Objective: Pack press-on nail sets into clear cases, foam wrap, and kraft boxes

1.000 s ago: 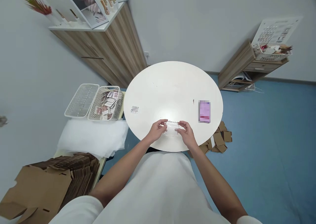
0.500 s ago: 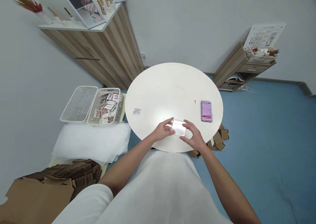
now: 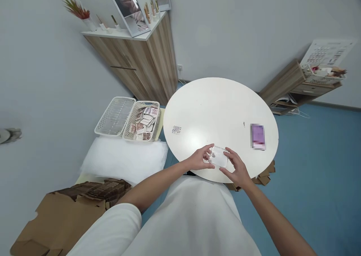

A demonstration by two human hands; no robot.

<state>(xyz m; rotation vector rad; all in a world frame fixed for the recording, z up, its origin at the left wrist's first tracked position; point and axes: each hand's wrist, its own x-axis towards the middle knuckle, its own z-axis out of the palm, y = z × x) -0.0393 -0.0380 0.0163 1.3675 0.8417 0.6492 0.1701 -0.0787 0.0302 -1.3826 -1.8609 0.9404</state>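
Observation:
Between my hands, over the near part of the round white table (image 3: 217, 105), is a small clear plastic box (image 3: 219, 157). My left hand (image 3: 200, 159) grips its left end, thumb at the near edge and fingers at the far one. On the right end, my right hand (image 3: 236, 168) holds it the same way, fingers along the far corner and thumb on the near corner. Whether the box has a lid on it I cannot tell. A small sheet of oval pieces (image 3: 176, 129) lies at the table's left. Toward the right edge lies a purple packet (image 3: 258, 136), its print blurred.
Left of the table stand a white basket of small printed cards (image 3: 143, 122) and a basket of clear plastic cases (image 3: 116, 117). White foam sheets (image 3: 126, 158) and flattened cardboard boxes (image 3: 64, 214) lie nearer me. A wooden cabinet (image 3: 135, 64) stands behind.
The view has turned left, so everything sits further right in the picture. Both hands still hold the clear box, which has tilted slightly.

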